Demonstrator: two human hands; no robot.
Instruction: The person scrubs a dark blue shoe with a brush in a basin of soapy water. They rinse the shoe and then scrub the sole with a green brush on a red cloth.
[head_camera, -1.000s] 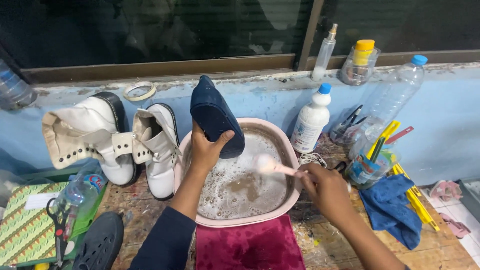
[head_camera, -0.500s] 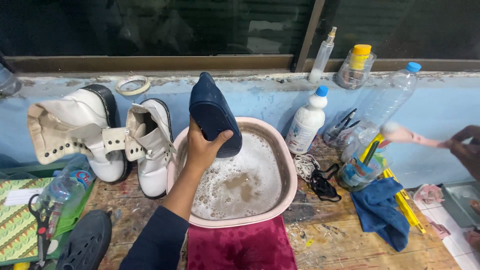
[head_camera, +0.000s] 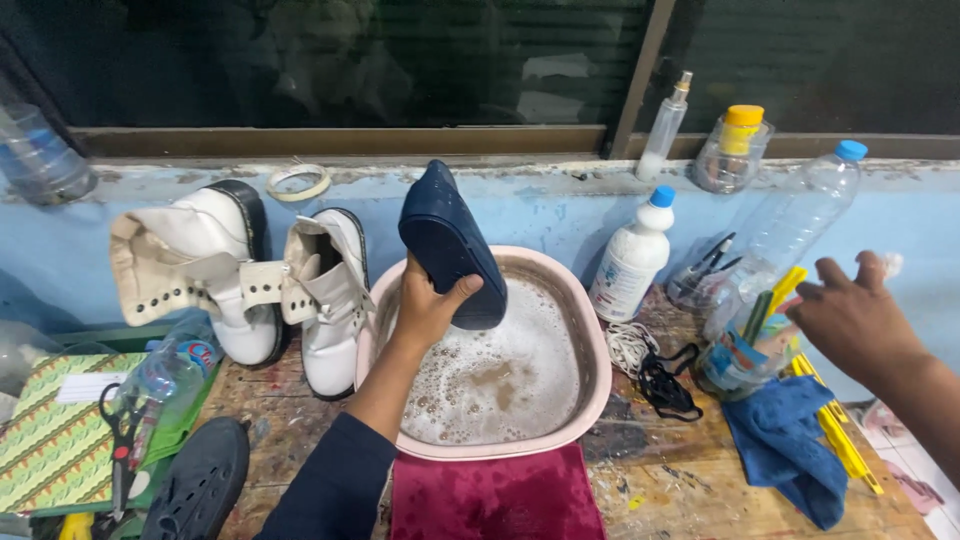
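Nearest the camera, a dark red cloth (head_camera: 497, 498) lies on the paint-spattered wooden table (head_camera: 660, 480), its far edge touching the rim of a round pink plastic basin (head_camera: 592, 372) filled with grey, foamy water. To the left sits a dark perforated rubber clog (head_camera: 200, 482), beside a green patterned box (head_camera: 50, 445) with black-handled scissors (head_camera: 118, 440) on it.

The left hand (head_camera: 428, 305) reaches up from a dark blue sleeve over the basin and is closed around the lower end of a navy blue rubber clog (head_camera: 450, 245), thumb on the right edge and fingers wrapped behind it. The clog stands nearly upright above the foam, its ridged sole facing the camera, toe end pointing up toward the windowsill and tilted slightly left; its surface looks smooth and wet.

The right hand (head_camera: 852, 318) hovers at the right, fingers loosely spread, over a clear container of yellow and green tools (head_camera: 745, 345); a pale object shows just past its fingertips, but whether the hand grips it cannot be told. Below it lies a crumpled blue cloth (head_camera: 785, 450), and a tangle of black cord (head_camera: 665, 380) sits between the basin and that container.

Farther back, a pair of white leather boots (head_camera: 255, 285) stands left of the basin, and a white bottle with a blue cap (head_camera: 632, 258) stands to its right. A roll of tape (head_camera: 298, 182) rests on the sill.
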